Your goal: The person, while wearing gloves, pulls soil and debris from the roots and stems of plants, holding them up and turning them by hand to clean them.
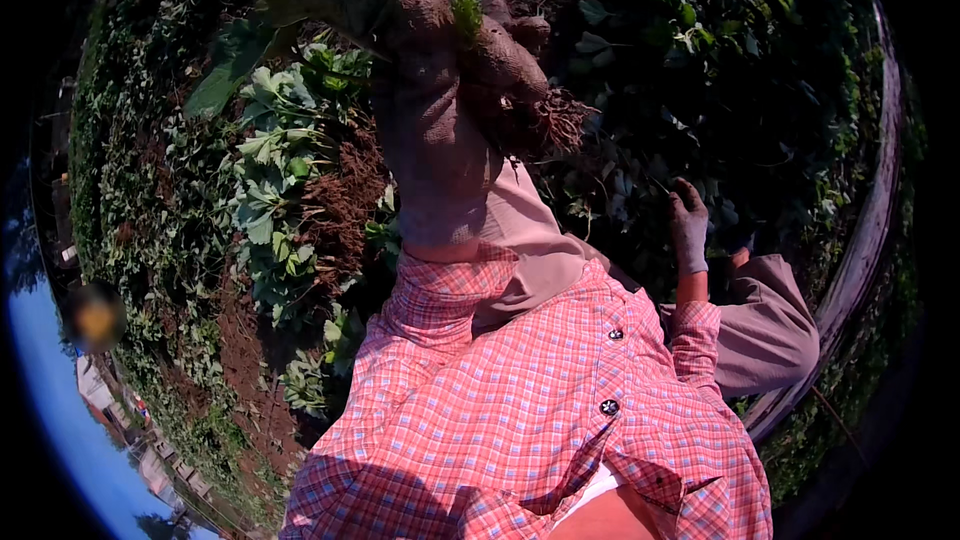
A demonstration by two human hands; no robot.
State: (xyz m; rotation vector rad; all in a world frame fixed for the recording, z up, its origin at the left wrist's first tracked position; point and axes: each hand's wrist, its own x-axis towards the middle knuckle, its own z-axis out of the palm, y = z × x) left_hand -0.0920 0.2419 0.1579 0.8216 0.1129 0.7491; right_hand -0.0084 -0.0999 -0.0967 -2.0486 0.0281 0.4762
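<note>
My left hand (487,52), in a soil-stained knit glove, is raised close to the camera at the top middle. Its fingers are closed around a leafy plant. Broad green leaves (232,67) spread out to the left of that hand, and a tangle of soil-covered roots (562,120) sticks out below its fingers. Lower and to the right, my right hand (688,221) wears a pale glove with dirty fingertips. It is over shaded foliage near my bent knee, its fingers partly curled; whether it grips a thin stem is unclear.
Uprooted plants (277,172) lie piled at my left, their brown roots (341,202) towards me. Low green plants (697,7) cover the ground ahead. Bare soil (251,375) shows at the lower left. A long pale strip (862,262) curves along the right side.
</note>
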